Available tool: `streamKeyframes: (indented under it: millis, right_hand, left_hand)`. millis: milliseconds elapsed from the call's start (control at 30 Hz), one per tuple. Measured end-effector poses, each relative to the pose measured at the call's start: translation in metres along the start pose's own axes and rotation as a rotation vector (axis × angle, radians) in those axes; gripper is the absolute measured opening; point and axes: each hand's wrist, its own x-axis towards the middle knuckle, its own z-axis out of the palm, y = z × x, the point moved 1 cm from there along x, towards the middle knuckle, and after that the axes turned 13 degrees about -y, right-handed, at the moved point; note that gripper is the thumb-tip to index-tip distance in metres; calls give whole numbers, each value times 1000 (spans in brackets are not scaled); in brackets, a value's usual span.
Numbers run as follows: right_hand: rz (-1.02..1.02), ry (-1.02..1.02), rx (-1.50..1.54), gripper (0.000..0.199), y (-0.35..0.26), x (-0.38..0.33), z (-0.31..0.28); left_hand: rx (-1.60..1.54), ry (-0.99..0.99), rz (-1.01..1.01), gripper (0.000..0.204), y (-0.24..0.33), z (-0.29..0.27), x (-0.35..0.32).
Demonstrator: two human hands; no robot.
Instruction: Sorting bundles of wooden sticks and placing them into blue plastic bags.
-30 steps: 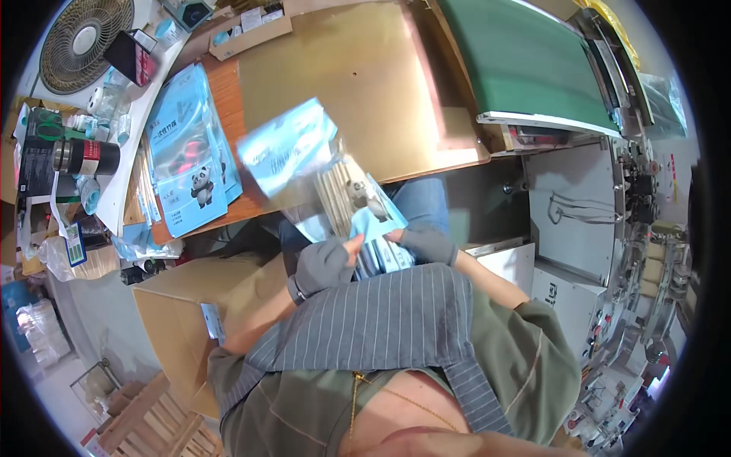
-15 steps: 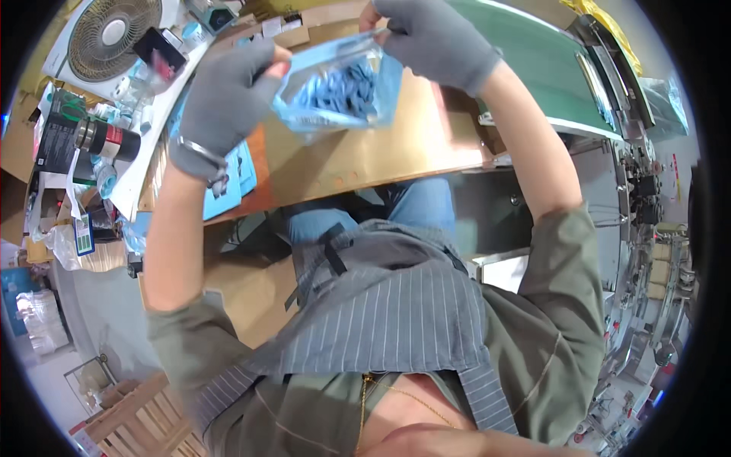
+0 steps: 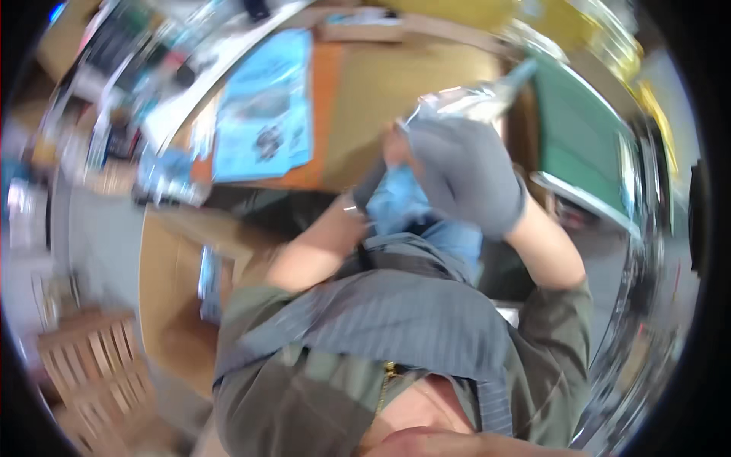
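Both my hands wear grey gloves with bare fingertips and are together above the near edge of the workbench, smeared by motion. My right hand (image 3: 468,171) is closed on the gathered top of a blue and clear plastic bag (image 3: 400,199). Its bulging blue part hangs below the hands over my lap, and a shiny clear flap sticks out beyond them. My left hand (image 3: 371,192), with a bracelet at its wrist, is closed at the bag's left side, partly hidden behind the right hand. The bag's contents cannot be made out now.
Flat blue printed bags (image 3: 266,114) lie stacked at the bench's left. A shallow cardboard tray (image 3: 362,32) stands at the back, and a green surface (image 3: 586,145) lies to the right. An open cardboard box (image 3: 179,305) with blue packets (image 3: 209,282) stands left of my lap.
Before, my hands held the bag's mouth wide over the bench, showing blue pieces inside. Now they have come together, gathered the bag and brought it nearer my body. The view has shifted.
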Motion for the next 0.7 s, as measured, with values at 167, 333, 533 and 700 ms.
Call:
streamKeyframes:
  millis: [167, 333, 533, 700]
  right_hand:
    - [-381, -15, 196, 19, -46, 14, 10]
    - [-36, -62, 361, 43, -16, 16, 23]
    - [314, 3, 691, 42, 24, -3, 59]
    - [383, 31, 630, 39, 38, 0, 79]
  left_hand:
    - [177, 4, 170, 34, 66, -40, -54]
    - [-516, 567, -52, 54, 236, -66, -233]
    - [17, 1456, -133, 54, 318, -46, -439]
    - [-10, 1543, -505, 50, 288, -119, -613]
